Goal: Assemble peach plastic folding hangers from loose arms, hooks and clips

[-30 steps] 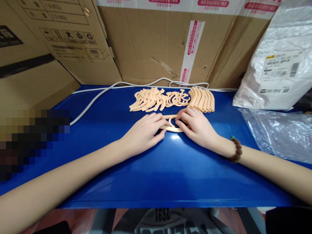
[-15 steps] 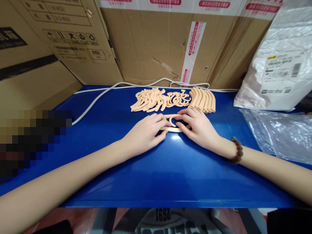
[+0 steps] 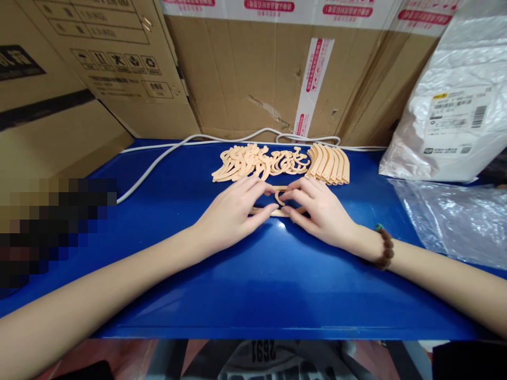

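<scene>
Left pile: pale, wavy flat pieces (image 3: 241, 161) lie heaped beyond the left hand, overlapping one another; best left clear of the knuckles, I judge, so none is dragged along.
Left hand: the left hand (image 3: 232, 214) arches palm-down over the left end of the work, its thumb tip by the near strip (image 3: 282, 213) and its forefinger towards the far strip (image 3: 280, 188). Those two tips stand apart; whether the fingers underneath grip anything, I cannot tell. This side probably does best as a steady, light brace.
Middle work: the two strips run roughly side by side between the hands, on or just above the blue table (image 3: 253, 285), with a small curved piece (image 3: 279, 199) in the gap. Good handling here likely means keeping the strips level and turning the curve gently (thin-looking parts may flex, so no forcing), with the thumbs off its path.
Hook pile: small hooked pieces (image 3: 289, 161) lie just beyond the work, near the right fingertips; a low wrist could brush them.
Right hand: the right hand (image 3: 317, 211) curls in from the other side, fingertips near the curved piece and thumb by the near strip, thumb and forefinger apart; a firm hold cannot be made out. Small fingertip pressure should serve better than a full squeeze.
Right row: bowed, flattened pieces (image 3: 328, 164) stand in a neat row just past the right knuckles; room to lift straight up looks safer than sliding outward.
</scene>
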